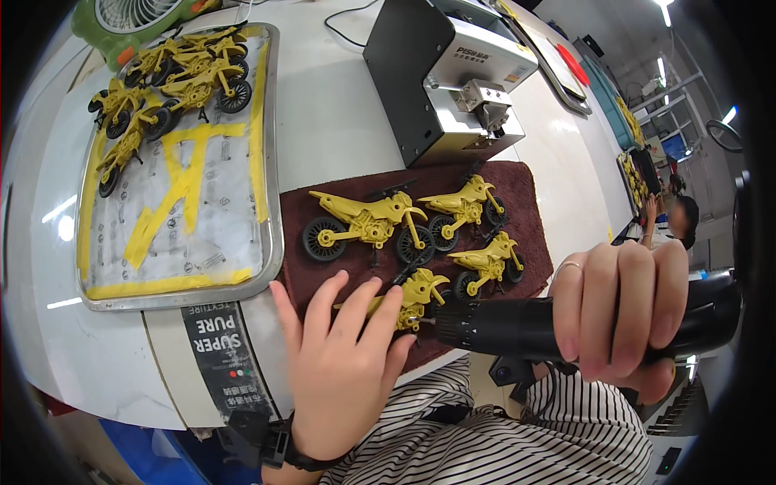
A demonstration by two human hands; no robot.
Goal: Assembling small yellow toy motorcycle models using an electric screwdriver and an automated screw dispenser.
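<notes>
My right hand [622, 311] is wrapped round a black electric screwdriver [509, 327], held almost level and pointing left. Its bit meets the lower body of a yellow toy motorcycle [419, 295] at the front of a dark red cloth [323, 279]. My left hand [343, 356] has its fingers spread over the rear of that toy, with index finger and thumb beside its body; the rear wheel is hidden. Beyond it on the cloth lie more toy motorcycles: a large one [368, 220], one at the back right [465, 206] and one at the right [489, 263].
At the left lies a metal-rimmed tray [276, 174] with several yellow toy motorcycles [190, 81] at its far end. A green fan [133, 24] stands behind it. A black-and-white screw feeder machine [444, 81] stands behind the cloth. A co-worker [675, 222] sits at the far right.
</notes>
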